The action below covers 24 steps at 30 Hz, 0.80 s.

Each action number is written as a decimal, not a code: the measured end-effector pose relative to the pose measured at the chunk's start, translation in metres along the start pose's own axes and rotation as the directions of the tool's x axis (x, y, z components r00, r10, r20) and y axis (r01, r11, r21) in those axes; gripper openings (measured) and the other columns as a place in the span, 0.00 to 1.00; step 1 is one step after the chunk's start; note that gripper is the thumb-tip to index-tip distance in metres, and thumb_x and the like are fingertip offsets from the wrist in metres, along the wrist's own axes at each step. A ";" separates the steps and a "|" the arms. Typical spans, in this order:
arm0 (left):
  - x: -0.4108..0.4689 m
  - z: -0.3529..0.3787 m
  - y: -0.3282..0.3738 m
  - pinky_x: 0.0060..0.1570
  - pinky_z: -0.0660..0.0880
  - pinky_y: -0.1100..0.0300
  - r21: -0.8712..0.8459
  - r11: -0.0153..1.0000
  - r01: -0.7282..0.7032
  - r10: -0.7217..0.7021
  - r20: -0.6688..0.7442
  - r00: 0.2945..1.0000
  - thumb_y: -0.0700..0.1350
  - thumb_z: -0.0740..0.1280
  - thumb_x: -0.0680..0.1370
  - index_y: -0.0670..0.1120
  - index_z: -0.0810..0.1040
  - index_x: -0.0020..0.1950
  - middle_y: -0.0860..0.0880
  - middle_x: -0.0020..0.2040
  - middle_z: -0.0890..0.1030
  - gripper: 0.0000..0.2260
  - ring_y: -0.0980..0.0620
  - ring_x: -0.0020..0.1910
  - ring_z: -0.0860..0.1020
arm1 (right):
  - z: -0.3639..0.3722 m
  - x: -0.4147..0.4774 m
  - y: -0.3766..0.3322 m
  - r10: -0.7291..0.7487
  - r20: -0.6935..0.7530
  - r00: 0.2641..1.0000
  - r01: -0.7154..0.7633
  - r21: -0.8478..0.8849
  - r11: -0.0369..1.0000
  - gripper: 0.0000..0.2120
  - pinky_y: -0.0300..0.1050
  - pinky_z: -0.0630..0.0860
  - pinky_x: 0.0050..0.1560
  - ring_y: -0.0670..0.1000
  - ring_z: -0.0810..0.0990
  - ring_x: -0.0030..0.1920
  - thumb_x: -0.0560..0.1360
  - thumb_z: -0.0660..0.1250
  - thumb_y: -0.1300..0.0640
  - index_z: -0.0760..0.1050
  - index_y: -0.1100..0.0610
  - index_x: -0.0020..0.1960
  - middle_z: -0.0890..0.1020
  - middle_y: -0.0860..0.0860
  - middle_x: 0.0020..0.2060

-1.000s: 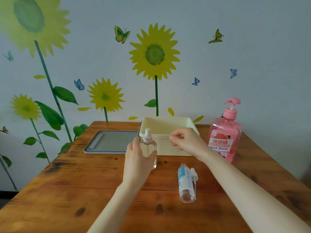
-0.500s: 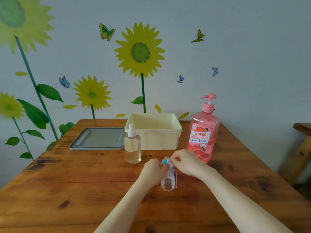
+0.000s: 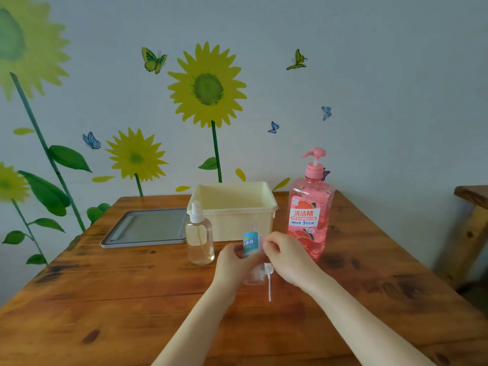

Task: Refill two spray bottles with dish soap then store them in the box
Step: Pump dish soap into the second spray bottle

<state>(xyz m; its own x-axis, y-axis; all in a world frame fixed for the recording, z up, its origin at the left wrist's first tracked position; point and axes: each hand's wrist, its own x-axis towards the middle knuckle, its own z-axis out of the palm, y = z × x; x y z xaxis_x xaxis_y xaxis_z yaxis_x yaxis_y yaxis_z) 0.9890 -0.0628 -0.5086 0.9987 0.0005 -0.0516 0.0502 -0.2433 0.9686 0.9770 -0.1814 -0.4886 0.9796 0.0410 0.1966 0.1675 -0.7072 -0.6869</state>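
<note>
My left hand grips a small clear spray bottle with a blue label and holds it upright just above the table. My right hand pinches the same bottle at its upper right side. The bottle's white spray head with its tube lies on the table under my hands. A round clear spray bottle, its white sprayer on, stands to the left with pale liquid inside. The cream box stands open behind. The pink dish soap pump bottle stands to its right.
A grey tray lies flat left of the box on the wooden table. A wall with sunflower stickers runs right behind the table. A wooden bench or stool stands off the table's right side.
My left hand let go of the round bottle, which now stands alone. Both hands went to the small bottle that lay on the table and raised it upright. The view shifted right.
</note>
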 end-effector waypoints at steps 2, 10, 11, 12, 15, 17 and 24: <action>-0.001 0.001 0.013 0.27 0.74 0.70 -0.122 0.992 -0.036 0.033 -0.030 0.999 0.44 0.73 0.71 0.46 0.68 0.54 0.51 0.42 0.77 0.18 0.57 0.38 0.78 | -0.004 -0.001 -0.005 -0.025 -0.056 0.998 0.029 0.061 0.998 0.13 0.28 0.70 0.41 0.46 0.76 0.49 0.81 0.55 0.58 0.74 0.59 0.60 0.79 0.52 0.53; 0.024 0.020 0.063 0.21 0.68 0.68 0.035 0.958 -0.284 0.282 0.070 0.957 0.36 0.68 0.72 0.45 0.64 0.55 0.52 0.36 0.74 0.17 0.58 0.23 0.72 | -0.068 0.014 -0.001 -0.073 -0.326 0.943 0.150 0.220 0.964 0.09 0.24 0.71 0.49 0.43 0.78 0.48 0.79 0.61 0.60 0.77 0.58 0.56 0.80 0.45 0.43; 0.028 0.025 0.068 0.21 0.68 0.69 0.080 0.943 -0.324 0.318 0.082 0.945 0.36 0.68 0.72 0.46 0.64 0.56 0.52 0.37 0.74 0.18 0.57 0.26 0.72 | -0.077 0.020 0.001 -0.072 -0.354 0.932 0.161 0.228 0.960 0.08 0.33 0.75 0.53 0.46 0.80 0.49 0.78 0.61 0.60 0.77 0.58 0.53 0.82 0.47 0.43; 0.032 0.029 0.072 0.21 0.67 0.71 0.131 0.926 -0.355 0.345 0.092 0.934 0.37 0.68 0.72 0.46 0.65 0.56 0.52 0.39 0.75 0.17 0.57 0.28 0.73 | -0.085 0.027 0.002 -0.074 -0.373 0.925 0.175 0.245 0.954 0.07 0.44 0.78 0.55 0.49 0.82 0.48 0.78 0.61 0.60 0.78 0.57 0.51 0.83 0.49 0.42; 0.049 0.041 0.083 0.27 0.67 0.69 0.257 0.875 -0.411 0.397 0.106 0.912 0.39 0.68 0.71 0.45 0.67 0.58 0.45 0.50 0.77 0.18 0.51 0.39 0.75 | -0.104 0.045 0.004 -0.080 -0.439 0.895 0.213 0.262 0.941 0.07 0.55 0.80 0.52 0.53 0.84 0.45 0.78 0.62 0.62 0.76 0.52 0.45 0.83 0.50 0.40; 0.059 0.047 0.089 0.33 0.68 0.66 0.275 0.859 -0.431 0.420 0.102 0.902 0.40 0.68 0.71 0.45 0.68 0.58 0.43 0.54 0.76 0.17 0.47 0.46 0.76 | -0.115 0.055 0.003 -0.075 -0.476 0.876 0.231 0.279 0.932 0.10 0.51 0.81 0.50 0.53 0.83 0.42 0.78 0.61 0.64 0.76 0.52 0.42 0.82 0.49 0.40; 0.074 0.055 0.101 0.44 0.67 0.63 0.319 0.789 -0.526 0.522 0.103 0.846 0.41 0.68 0.73 0.44 0.67 0.64 0.46 0.56 0.71 0.22 0.49 0.51 0.71 | -0.133 0.082 0.005 -0.068 -0.537 0.841 0.271 0.309 0.912 0.08 0.49 0.81 0.48 0.55 0.83 0.42 0.77 0.60 0.66 0.77 0.60 0.47 0.83 0.50 0.37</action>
<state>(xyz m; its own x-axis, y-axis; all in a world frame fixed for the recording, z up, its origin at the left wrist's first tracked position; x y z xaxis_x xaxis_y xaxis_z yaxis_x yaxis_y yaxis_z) 1.0678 -0.1405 -0.4279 0.8703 -0.2266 0.4374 -0.4892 -0.5015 0.7136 1.0433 -0.2757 -0.3825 0.7530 -0.2965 0.5875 0.4523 -0.4153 -0.7893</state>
